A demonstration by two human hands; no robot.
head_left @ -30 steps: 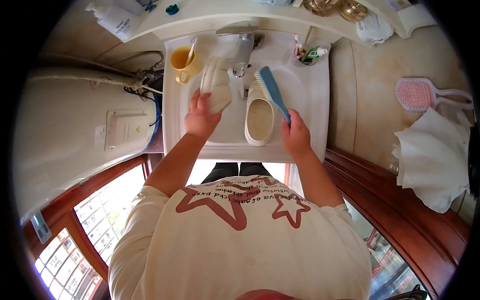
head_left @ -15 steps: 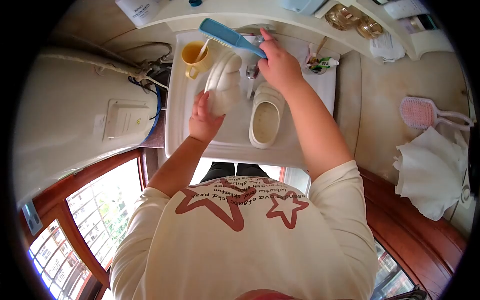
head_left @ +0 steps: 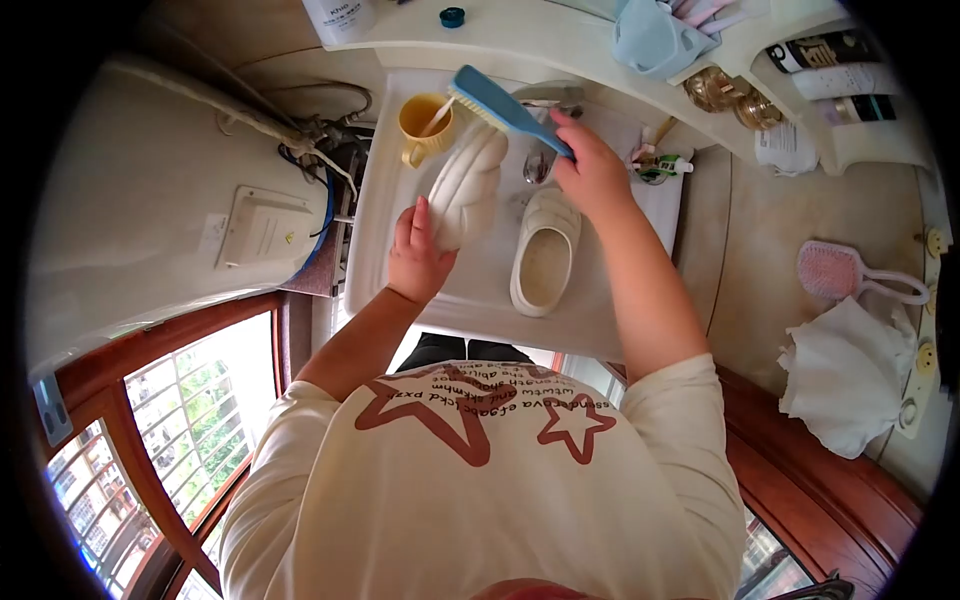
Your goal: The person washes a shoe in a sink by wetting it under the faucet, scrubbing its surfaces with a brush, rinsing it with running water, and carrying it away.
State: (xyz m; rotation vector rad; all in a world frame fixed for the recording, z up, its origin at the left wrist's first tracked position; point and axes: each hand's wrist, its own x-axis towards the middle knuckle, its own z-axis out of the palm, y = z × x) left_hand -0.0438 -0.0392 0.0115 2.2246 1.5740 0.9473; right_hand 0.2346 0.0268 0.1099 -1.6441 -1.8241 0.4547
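Observation:
Tilted on its side over the sink (head_left: 390,300), a white shoe (head_left: 467,190) is held at its heel end by my left hand (head_left: 419,255). My right hand (head_left: 592,165) is closed round the handle of a blue brush (head_left: 505,108). The brush's pale bristles face down at the shoe's upper end; whether they touch it is hard to tell. A second white shoe (head_left: 546,262) lies in the sink to the right, its opening facing up. Beyond the held shoe is a yellow cup (head_left: 426,120) with a stick-like item in it.
The faucet (head_left: 538,163) is behind the shoes. A toothpaste tube (head_left: 668,164) lies at the sink's right corner. A shelf (head_left: 520,38) with bottles and a blue holder (head_left: 655,42) runs along the back. A pink hairbrush (head_left: 830,270) and white cloth (head_left: 848,370) are at the right.
The view has shifted, so the sink and shoes appear lower and further right. My left hand still holds the shoe and my right hand the brush, whose head sits slightly nearer the shoe's upper end.

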